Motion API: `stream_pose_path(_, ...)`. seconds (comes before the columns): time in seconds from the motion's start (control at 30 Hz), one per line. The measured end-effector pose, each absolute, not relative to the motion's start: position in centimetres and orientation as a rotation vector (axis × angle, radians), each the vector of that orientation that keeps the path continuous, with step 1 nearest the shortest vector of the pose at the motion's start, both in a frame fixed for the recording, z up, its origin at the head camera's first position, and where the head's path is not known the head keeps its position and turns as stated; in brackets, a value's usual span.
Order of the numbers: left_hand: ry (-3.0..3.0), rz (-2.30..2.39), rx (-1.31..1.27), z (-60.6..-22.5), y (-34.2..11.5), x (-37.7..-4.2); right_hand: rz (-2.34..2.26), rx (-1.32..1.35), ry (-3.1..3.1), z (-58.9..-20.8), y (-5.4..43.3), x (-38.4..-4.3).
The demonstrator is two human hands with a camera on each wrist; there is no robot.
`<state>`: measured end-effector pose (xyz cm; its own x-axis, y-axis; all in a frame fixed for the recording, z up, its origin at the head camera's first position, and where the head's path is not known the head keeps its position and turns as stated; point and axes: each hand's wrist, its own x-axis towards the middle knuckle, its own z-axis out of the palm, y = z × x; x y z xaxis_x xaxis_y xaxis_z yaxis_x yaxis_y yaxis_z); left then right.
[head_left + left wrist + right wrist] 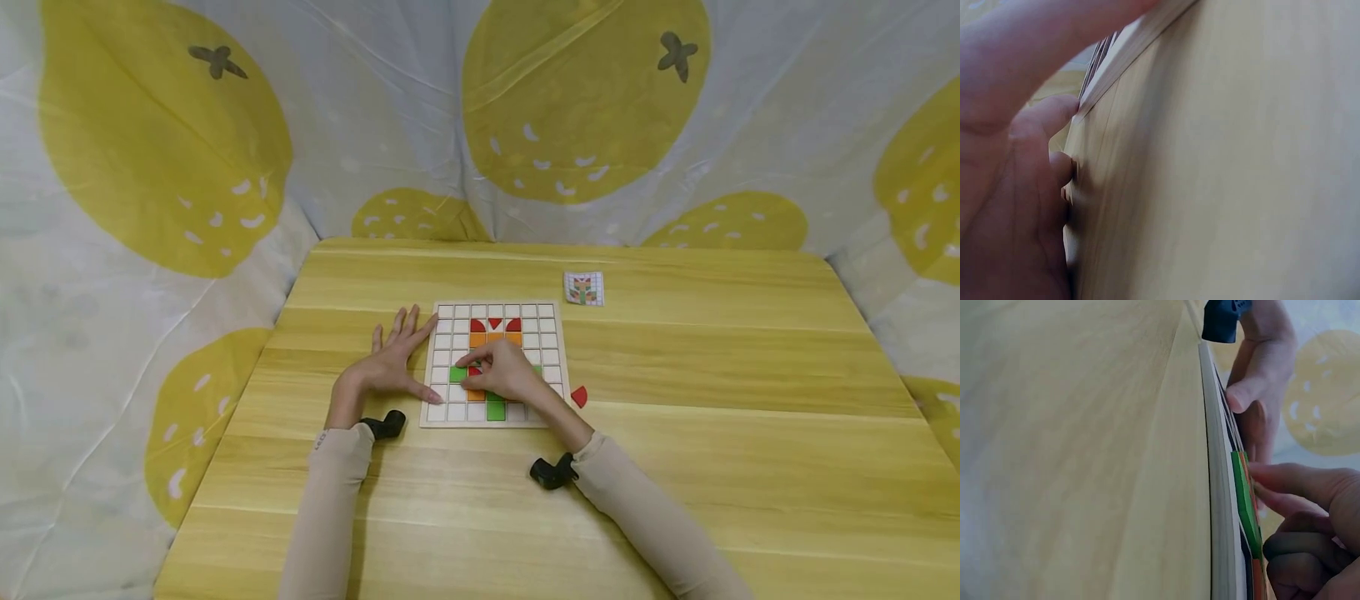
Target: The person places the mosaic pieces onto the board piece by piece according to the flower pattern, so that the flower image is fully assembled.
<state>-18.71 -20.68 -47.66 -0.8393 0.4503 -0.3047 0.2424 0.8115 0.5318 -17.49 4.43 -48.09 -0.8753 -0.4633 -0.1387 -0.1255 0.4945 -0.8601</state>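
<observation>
A square wooden grid board lies flat on the table, with red, orange and green pieces set in its cells. My left hand is spread along its left side, index fingertip at the upper edge and thumb over the lower left corner. Above the middle of the board, my right hand pinches a small red piece between thumb and index finger, right beside a green square. In the right wrist view those fingertips are down at the board's surface. The palm covers several central cells.
A loose red quarter-circle piece lies on the table just off the board's right edge. Behind the board's upper right corner is a small printed pattern card. A lemon-print cloth hangs behind the wooden table.
</observation>
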Motion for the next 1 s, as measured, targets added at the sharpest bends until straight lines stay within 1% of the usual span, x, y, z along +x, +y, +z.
stream_pose_path(0.2, 2.571, 0.684, 0.516, -47.8, -20.5, -18.7, -1.368, -0.532, 2.374, -47.3, 6.5, -17.3)
stream_pose_path(0.47, 2.573, 0.702, 0.516, -47.7, -20.6, -18.8, -1.403, -0.46, 2.406, -46.4, 13.3, -17.3)
stream_pose_path(0.73, 2.581, 0.702, 0.529, -47.5, -20.7, -18.8, -1.402, -0.415, 2.316, -48.0, 19.6, -17.4)
stream_pose_path(1.0, 2.578, 0.716, 0.538, -47.9, -20.9, -18.8, -1.379, -0.6, 2.045, -49.8, 22.5, -18.2)
